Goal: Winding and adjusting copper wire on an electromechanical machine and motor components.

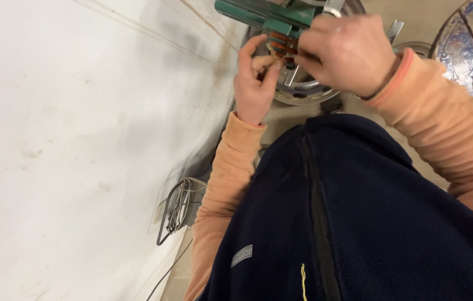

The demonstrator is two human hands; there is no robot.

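- Head camera looks down at both hands, which meet at the upper middle of the frame over a green metal tool (264,17).
- Green metal tool: long painted bars running from the top edge down to the right, ending in a block where small orange-red parts (282,44) sit stacked.
- Left hand (256,83): fingers curled, thumb and forefinger pinched together right at the orange-red parts; what exactly lies between them is too small to tell.
- Right hand (345,53): closed loosely, knuckles up, fingertips touching the same spot from the right; whether it grips anything cannot be told.
- Beneath the hands lies a round silver metal disc (303,95) with holes along its rim.
- Both sleeves are peach-coloured; a dark navy zip vest (359,223) fills the lower right.
- Bent black wire frame (176,209) lies at lower left against a white sheet (69,139).
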